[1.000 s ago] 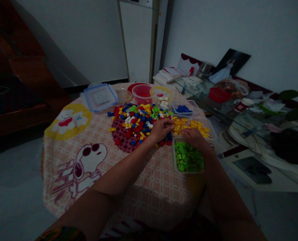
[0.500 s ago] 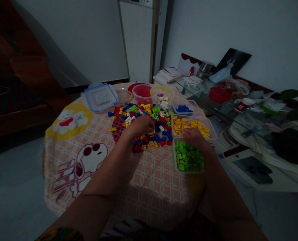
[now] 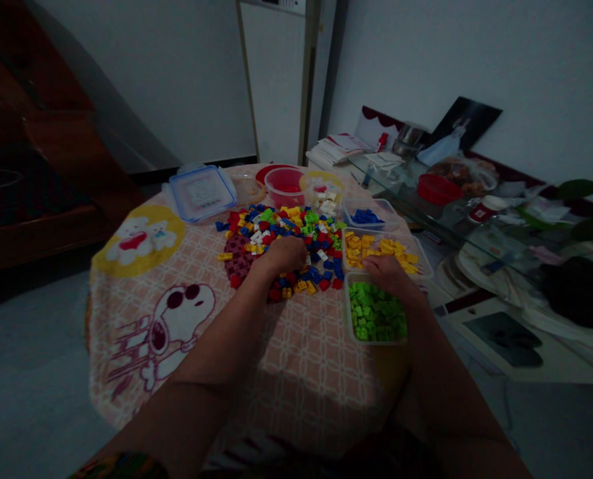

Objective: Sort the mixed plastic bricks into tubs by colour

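Mixed toy bricks (image 3: 256,226) in red, blue, yellow, white and green lie heaped on a patterned tablecloth (image 3: 306,359). Over the heap's middle is my left hand (image 3: 287,255), its fingers bent down and closed; what they hold is hidden. My right hand (image 3: 383,271) is closed at the front edge of a clear box of yellow bricks (image 3: 396,251); nothing can be made out in its fingers. Just below it sits a box of green bricks (image 3: 373,313). Behind the yellow box stands a box with blue bricks (image 3: 366,217). White bricks (image 3: 326,199) are piled behind the heap.
A blue-rimmed lid (image 3: 203,193) lies at the table's back left, beside a round pink-looking tub (image 3: 285,186). On the right, a glass table (image 3: 426,209) carries papers, a red bowl (image 3: 439,189) and a paper cup (image 3: 486,207). A wooden seat (image 3: 57,199) stands at the left.
My left hand has shifted slightly down within the heap, its fingers tucked further under. My right hand has hardly moved. The whole view has shifted very slightly.
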Tool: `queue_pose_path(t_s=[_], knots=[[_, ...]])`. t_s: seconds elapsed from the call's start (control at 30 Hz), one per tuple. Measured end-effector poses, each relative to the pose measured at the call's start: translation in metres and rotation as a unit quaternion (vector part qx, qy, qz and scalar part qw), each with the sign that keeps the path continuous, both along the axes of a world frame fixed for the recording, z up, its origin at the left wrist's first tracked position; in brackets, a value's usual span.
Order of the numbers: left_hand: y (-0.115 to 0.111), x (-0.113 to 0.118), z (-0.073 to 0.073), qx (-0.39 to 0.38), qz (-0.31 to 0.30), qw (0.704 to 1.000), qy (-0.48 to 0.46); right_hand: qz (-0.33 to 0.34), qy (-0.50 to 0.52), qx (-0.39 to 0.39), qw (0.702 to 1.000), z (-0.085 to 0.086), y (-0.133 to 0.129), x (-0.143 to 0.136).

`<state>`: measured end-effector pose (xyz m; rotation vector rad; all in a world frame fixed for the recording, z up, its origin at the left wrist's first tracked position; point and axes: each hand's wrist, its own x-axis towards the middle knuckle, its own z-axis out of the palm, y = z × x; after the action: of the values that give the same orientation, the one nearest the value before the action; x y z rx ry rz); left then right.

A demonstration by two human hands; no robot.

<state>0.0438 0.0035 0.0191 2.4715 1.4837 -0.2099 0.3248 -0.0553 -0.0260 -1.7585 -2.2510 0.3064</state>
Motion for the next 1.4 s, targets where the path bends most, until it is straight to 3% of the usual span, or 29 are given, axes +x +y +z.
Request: queue_pose_path(t_s=[0.1,0.23,0.43,0.7,0.83,1.03,1.17,1.3,1.4], knots=[[0.009,-0.007,-0.009,0.003,-0.023,0.999,-0.049,0.003,-0.009,0.01,1.0,-0.001,0.0,0.0],[0.018,-0.009,-0.019,0.033,-0.044,0.982,-0.181,0.004,-0.008,0.012,1.0,-0.002,0.0,0.001],[0.011,0.018,-0.03,0.052,-0.046,0.926,-0.372,0.006,0.005,0.009,1.0,-0.003,0.001,0.002],[-0.013,0.058,-0.048,0.026,-0.031,0.909,-0.414,0.003,-0.006,0.022,1.0,-0.006,0.003,0.001],[-0.018,0.066,-0.052,0.029,-0.007,0.897,-0.441,0.013,-0.004,0.027,1.0,-0.004,0.001,0.0],[-0.014,0.064,-0.05,0.023,-0.001,0.855,-0.518,0.007,-0.009,0.02,1.0,-0.002,0.0,0.0],[0.001,0.038,-0.035,0.035,-0.002,0.879,-0.476,-0.003,-0.005,0.008,1.0,0.0,0.001,0.0],[0.014,0.007,-0.022,0.044,-0.009,0.939,-0.342,0.005,-0.002,0.015,1.0,0.001,0.0,-0.002],[0.015,-0.005,-0.016,0.031,-0.019,0.977,-0.211,0.003,-0.001,0.01,1.0,0.001,0.0,-0.002]])
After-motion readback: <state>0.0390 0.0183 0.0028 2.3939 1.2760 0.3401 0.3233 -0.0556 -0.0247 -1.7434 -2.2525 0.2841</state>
